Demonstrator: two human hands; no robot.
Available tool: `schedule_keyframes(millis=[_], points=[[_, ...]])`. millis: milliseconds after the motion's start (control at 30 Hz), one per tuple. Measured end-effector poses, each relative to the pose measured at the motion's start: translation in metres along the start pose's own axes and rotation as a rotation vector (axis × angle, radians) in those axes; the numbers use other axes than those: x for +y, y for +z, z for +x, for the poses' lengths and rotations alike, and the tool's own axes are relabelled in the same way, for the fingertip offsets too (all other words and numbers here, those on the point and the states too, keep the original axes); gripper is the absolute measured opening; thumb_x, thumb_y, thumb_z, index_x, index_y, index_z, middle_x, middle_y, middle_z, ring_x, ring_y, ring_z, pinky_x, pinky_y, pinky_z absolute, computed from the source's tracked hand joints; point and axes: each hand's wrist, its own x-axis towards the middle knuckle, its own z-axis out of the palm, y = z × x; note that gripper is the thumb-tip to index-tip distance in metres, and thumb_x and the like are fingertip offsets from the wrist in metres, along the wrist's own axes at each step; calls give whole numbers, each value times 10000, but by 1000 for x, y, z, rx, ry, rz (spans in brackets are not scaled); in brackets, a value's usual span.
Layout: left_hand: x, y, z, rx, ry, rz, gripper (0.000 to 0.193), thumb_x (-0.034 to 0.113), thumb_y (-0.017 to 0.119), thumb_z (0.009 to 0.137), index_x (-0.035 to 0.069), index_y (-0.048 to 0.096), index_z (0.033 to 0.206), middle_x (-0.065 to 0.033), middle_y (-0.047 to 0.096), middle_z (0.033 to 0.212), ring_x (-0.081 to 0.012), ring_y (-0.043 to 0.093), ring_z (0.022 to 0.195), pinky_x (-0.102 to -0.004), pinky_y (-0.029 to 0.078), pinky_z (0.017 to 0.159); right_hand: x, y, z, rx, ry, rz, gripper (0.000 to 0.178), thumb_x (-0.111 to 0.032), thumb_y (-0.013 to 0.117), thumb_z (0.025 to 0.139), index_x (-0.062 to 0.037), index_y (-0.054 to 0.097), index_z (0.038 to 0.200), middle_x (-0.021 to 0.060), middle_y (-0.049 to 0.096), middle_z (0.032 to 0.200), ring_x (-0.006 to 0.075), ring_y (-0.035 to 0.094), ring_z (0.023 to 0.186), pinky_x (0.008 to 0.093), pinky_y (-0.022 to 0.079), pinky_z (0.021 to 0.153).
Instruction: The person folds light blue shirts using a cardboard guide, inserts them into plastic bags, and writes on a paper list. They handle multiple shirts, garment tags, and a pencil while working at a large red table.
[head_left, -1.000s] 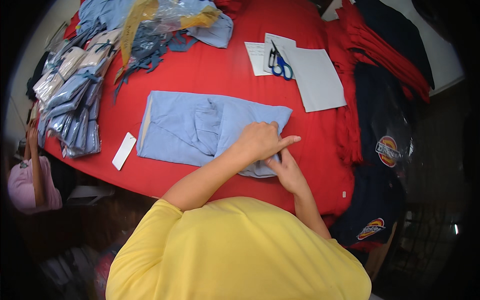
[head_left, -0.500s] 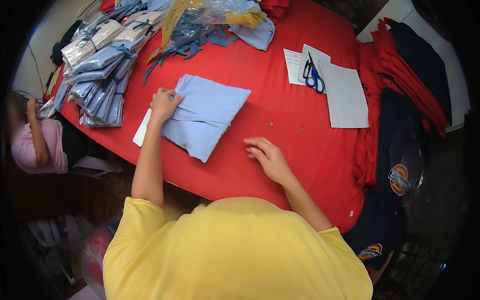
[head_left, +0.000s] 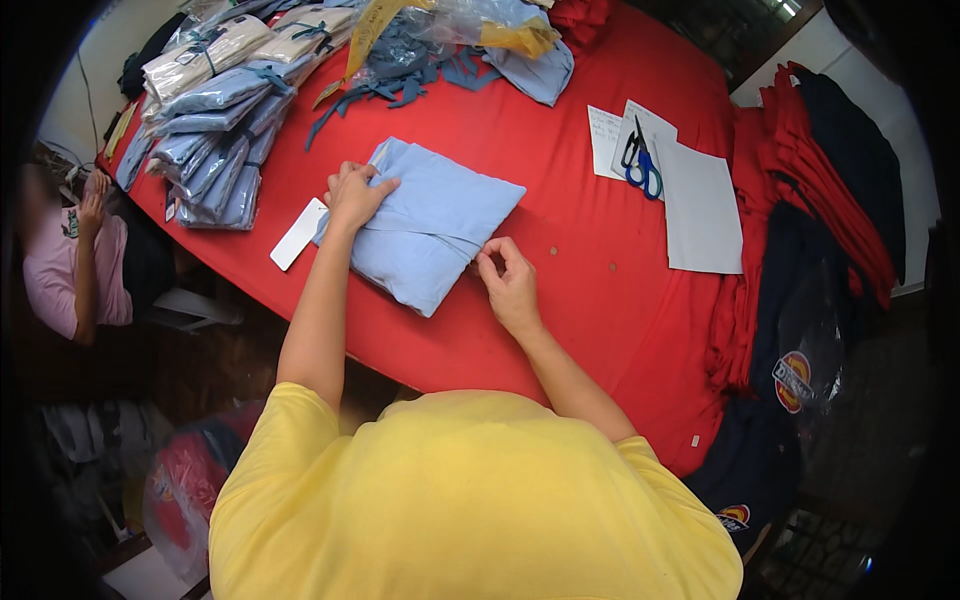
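Observation:
A folded light-blue cloth garment lies slantwise on the red-covered table in front of me. My left hand is at its upper left edge, fingers bent at the edge and thumb out on the cloth. At the opposite edge, my right hand pinches with thumb and forefinger at the garment's right side. What exactly lies between those fingertips is too small to make out, but they touch the cloth's rim. A white tag sticks out from the left side of the garment, beside my left wrist.
Bagged folded garments are stacked at the far left. Blue cloth strips and plastic lie at the back. Blue-handled scissors rest near white papers on the right. Red garments line the right edge. A person in pink sits at left.
My right hand has moved from the bare tablecloth to the garment's right edge, its thumb and forefinger closing there. My left hand stays on the upper left edge. The white tag shows more fully.

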Motion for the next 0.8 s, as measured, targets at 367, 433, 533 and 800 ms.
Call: schedule_keyframes(millis=[367, 433, 533, 800], points=[[-7, 19, -3, 175, 0, -43, 462, 452, 676, 761, 65, 700, 1012, -94, 557, 1184, -329, 458, 1135, -474, 347, 955, -16, 3, 3, 116, -137, -171, 68, -58, 586, 897, 8, 569, 889, 82, 643, 802, 149, 658, 762, 282, 524, 672], [-11, 20, 1, 186, -42, -62, 439, 429, 668, 765, 65, 702, 1008, -90, 562, 1179, -326, 465, 1128, -470, 348, 955, -29, -7, -6, 82, -267, -425, 87, -81, 604, 884, 1, 578, 876, 102, 636, 802, 189, 652, 728, 311, 516, 648], [-4, 24, 3, 215, -113, -67, 410, 402, 660, 767, 71, 705, 1006, -85, 569, 1171, -326, 474, 1117, -471, 350, 956, -49, -10, -38, -26, -409, -567, 131, -132, 623, 862, -7, 584, 868, 135, 627, 866, 311, 616, 720, 397, 503, 647], [-18, -11, -12, 80, 17, -99, 593, 601, 684, 718, 97, 679, 1030, -143, 522, 1245, -350, 460, 1160, -508, 356, 976, -25, -4, -34, -77, 148, 32, 543, -290, 693, 850, -65, 352, 1208, 142, 586, 849, 226, 599, 638, 352, 488, 655]])
